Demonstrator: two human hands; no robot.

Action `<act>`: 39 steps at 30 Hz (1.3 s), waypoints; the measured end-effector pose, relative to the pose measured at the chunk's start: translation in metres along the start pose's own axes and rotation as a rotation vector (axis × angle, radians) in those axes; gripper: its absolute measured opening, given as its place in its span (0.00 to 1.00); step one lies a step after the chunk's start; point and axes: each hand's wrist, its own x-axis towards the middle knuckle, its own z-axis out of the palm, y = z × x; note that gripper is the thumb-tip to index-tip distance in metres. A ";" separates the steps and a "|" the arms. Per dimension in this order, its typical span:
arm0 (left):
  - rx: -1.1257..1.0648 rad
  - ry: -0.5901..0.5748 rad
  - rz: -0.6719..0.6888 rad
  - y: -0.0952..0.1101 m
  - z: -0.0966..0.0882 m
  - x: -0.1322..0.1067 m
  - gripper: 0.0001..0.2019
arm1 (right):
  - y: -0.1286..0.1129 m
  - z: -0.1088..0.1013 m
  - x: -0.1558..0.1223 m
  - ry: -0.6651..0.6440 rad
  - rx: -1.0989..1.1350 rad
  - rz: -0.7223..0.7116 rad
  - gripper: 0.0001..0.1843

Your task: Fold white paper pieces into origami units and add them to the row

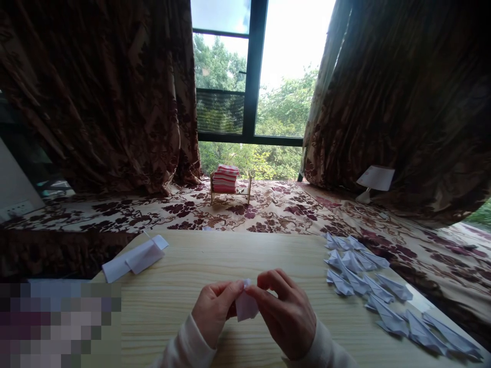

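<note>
A small folded piece of white paper (245, 305) is held just above the wooden table (184, 286) near its front edge. My left hand (214, 310) pinches its left side, thumb and forefinger meeting at the top corner. My right hand (286, 314) is closed on its right side, fingers curled over the top. Both sleeves are pale.
Several folded white paper figures (368, 286) lie in rows on the table's right side. A folded stack of white paper (134, 258) lies at the far left. Beyond the table are a patterned cloth, a small wooden rack with striped cloths (226, 181), a white lamp (374, 181), curtains and a window.
</note>
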 end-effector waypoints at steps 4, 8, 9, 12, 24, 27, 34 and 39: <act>0.186 0.031 0.110 0.004 0.001 -0.003 0.16 | -0.003 0.000 -0.001 0.035 0.240 0.168 0.12; 0.426 0.083 0.300 0.007 0.002 -0.008 0.14 | -0.002 0.000 0.002 0.112 0.435 0.391 0.10; 0.476 0.082 0.334 0.008 0.003 -0.009 0.14 | -0.001 0.000 0.003 0.111 0.452 0.415 0.11; 0.545 0.064 0.384 0.010 0.005 -0.011 0.15 | 0.000 0.001 0.005 0.086 0.472 0.440 0.11; 0.466 0.028 0.339 0.008 0.008 -0.011 0.13 | 0.003 0.003 0.001 0.114 0.379 0.319 0.08; 0.403 0.026 0.322 0.006 0.006 -0.008 0.10 | 0.003 0.003 0.002 0.126 0.379 0.303 0.08; 0.406 0.061 0.367 0.004 0.000 -0.004 0.08 | 0.004 0.005 0.001 0.096 0.432 0.357 0.06; 0.531 0.077 0.396 0.008 0.003 -0.008 0.09 | -0.002 0.003 0.004 0.121 0.439 0.331 0.09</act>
